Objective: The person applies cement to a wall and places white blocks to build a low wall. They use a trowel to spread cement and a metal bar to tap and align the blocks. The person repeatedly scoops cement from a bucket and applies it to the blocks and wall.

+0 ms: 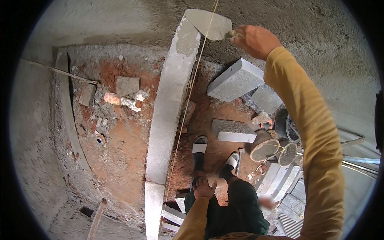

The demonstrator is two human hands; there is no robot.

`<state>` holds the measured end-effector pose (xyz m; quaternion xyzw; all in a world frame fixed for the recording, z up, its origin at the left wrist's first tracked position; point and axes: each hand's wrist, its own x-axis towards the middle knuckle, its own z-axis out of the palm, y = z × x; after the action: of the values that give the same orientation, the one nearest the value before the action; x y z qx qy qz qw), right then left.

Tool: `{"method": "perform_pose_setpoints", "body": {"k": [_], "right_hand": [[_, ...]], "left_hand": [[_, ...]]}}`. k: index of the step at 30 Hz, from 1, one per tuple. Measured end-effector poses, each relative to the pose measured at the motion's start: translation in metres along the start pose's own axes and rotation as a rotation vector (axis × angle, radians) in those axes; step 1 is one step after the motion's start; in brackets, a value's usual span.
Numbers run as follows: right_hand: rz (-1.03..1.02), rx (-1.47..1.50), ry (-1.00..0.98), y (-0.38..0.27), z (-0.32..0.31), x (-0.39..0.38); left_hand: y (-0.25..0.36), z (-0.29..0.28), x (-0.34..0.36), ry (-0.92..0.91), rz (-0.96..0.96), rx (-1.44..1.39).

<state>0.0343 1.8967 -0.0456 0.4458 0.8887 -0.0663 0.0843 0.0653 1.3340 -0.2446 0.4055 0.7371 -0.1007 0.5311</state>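
Trowel [219,28] in right hand [258,40], left hand [204,189] apart.

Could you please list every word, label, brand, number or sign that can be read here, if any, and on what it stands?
No text can be read: none on the trowel or the pale block wall.
Any marks on the orange scrap or buckets are too small or blurred.

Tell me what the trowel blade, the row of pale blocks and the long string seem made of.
Trowel blade: probably metal, thin and flat with a crisp edge, its face dull grey.
Pale blocks: likely concrete or similar, matte and grainy, with squared edges.
String: thin, yellowish cord; fibre or plastic, too fine to tell.
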Motion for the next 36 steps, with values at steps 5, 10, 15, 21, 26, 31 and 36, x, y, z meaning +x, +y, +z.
{"method": "perform_pose_setpoints", "body": {"k": [5,10,15,21,26,31,36], "right_hand": [[0.18,0.669,-0.409,-0.006,0.004,-0.035],[0.06,0.598,0.004,-0.04,0.082,-0.119],[0.104,0.639,0.187,-0.011,0.14,-0.232],[0.687,0.867,0.226,0.066,0.204,-0.448],[1.203,0.91,0.269,0.12,0.275,-0.62],[1.416,0.755,0.067,0.13,0.331,-0.739],[1.559,0.889,-0.029,0.094,0.384,-0.795]], "left_hand": [[0.0,0.003,0.0,0.049,-0.005,-0.018],[0.001,0.0,0.002,0.021,-0.005,0.004],[0.005,0.018,-0.005,0.036,0.007,0.158],[0.023,0.053,0.005,0.033,0.103,0.362],[0.14,0.137,0.12,0.055,0.493,-0.031],[0.296,0.247,0.229,0.109,0.749,-0.094],[0.384,0.301,0.288,0.126,0.793,0.272]]}}
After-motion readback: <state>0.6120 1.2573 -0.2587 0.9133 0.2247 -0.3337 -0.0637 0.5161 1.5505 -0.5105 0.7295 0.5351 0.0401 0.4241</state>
